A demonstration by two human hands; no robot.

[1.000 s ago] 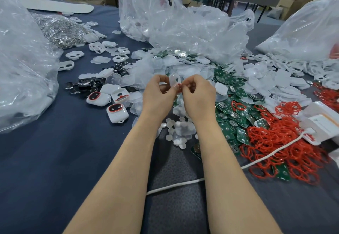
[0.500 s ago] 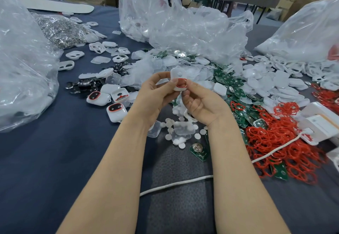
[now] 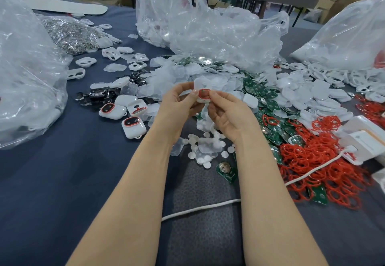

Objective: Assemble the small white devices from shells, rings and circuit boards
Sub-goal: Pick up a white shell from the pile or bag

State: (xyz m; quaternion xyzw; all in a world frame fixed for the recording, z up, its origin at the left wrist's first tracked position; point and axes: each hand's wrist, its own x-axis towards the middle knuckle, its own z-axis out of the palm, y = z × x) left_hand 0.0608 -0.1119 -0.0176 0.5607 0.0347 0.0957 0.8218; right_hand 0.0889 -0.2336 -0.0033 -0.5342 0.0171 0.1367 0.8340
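So, one small white plastic shell (image 3: 201,83) with a red ring seated in it was held up over the middle of the table, above the parts. It was gripped on its left side by the curled thumb and fingers of the left hand (image 3: 179,103) and pinched at the right edge of the ring by the thumb and forefinger of the right hand (image 3: 227,115). The ringed face was turned towards the camera. The ring's long axis ran roughly side to side between the two thumbs, but the shell's own axis couldn't be called, too much finger over it.

Three white devices with red rings (image 3: 133,125) were parked just left of the left hand, all face up. One green circuit board with a round silver cell (image 3: 226,170) was lying alone near the right forearm, apart from the heap of green circuit boards (image 3: 268,107), which was too many to count. Same goes for the tangle of loose red rings (image 3: 312,157) towards the right edge and the small white round discs (image 3: 200,153) scattered under the hands.

At least three big clear plastic bags (image 3: 27,78) were crowded along the left, far and right sides. One white cord (image 3: 200,209) was draped across under both forearms. Open room was found on the near left part of the dark blue table cloth (image 3: 52,172).
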